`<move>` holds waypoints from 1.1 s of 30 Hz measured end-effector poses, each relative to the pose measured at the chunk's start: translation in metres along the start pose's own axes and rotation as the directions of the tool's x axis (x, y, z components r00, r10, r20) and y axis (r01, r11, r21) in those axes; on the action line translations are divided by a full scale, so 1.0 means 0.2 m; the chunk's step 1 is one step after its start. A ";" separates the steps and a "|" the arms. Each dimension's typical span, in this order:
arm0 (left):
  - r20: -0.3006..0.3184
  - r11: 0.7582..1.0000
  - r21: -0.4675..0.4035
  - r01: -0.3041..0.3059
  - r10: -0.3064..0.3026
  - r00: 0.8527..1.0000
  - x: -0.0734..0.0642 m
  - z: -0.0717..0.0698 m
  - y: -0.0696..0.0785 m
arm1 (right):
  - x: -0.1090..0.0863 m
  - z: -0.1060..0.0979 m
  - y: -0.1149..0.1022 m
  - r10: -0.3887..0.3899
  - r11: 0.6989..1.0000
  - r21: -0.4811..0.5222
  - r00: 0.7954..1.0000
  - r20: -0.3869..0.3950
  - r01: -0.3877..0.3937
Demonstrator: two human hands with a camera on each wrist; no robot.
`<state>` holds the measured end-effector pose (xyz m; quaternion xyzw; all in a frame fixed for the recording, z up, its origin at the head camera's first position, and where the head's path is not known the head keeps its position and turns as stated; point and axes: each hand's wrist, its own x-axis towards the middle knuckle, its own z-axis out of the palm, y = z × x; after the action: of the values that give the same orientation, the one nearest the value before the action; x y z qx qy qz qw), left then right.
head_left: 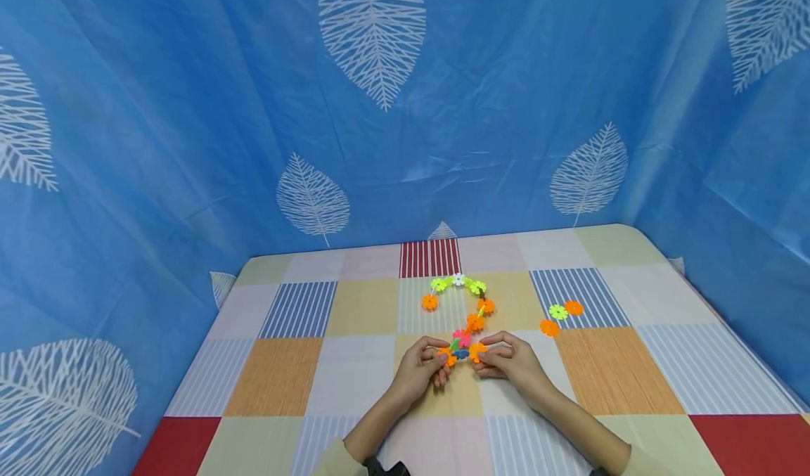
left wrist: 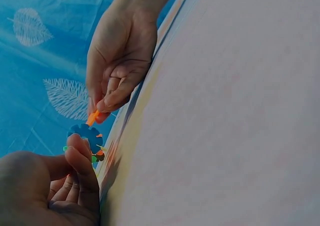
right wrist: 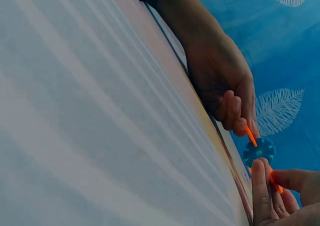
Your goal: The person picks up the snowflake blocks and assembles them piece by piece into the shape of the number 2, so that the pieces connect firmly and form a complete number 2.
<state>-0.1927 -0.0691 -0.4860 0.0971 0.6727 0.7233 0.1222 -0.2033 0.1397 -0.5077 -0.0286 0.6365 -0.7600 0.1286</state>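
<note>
A chain of flower-shaped interlocking discs lies curved on the cloth in the head view, with a pink disc (head_left: 463,337) near its lower end. My left hand (head_left: 419,372) pinches an orange disc (head_left: 446,357) at that end. Between the two hands sits a blue disc (head_left: 461,354), seen nearly edge-on here and more face-on in the left wrist view (left wrist: 86,136). My right hand (head_left: 515,365) pinches another orange disc (head_left: 478,351) against the blue disc's right side. Fingers partly hide the joints, so how deep the slots meet cannot be told.
The chain's far part curves through a white disc (head_left: 458,279) to an orange end disc (head_left: 429,301). Loose to the right lie a yellow-green disc (head_left: 558,312) and two orange discs (head_left: 549,328). A patchwork cloth (head_left: 354,377) covers the table; blue leaf-patterned curtains (head_left: 455,166) surround it.
</note>
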 end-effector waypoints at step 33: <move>0.032 0.999 0.037 -0.010 0.009 0.999 0.04 -0.01 -0.11 | 0.00 0.00 0.00 -0.074 0.984 -0.154 0.993 0.087 0.087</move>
<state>-0.2003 -0.0678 -0.5091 0.1140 0.6835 0.7097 0.1275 -0.2031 0.1392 -0.5070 -0.0950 0.6870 -0.7102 0.1207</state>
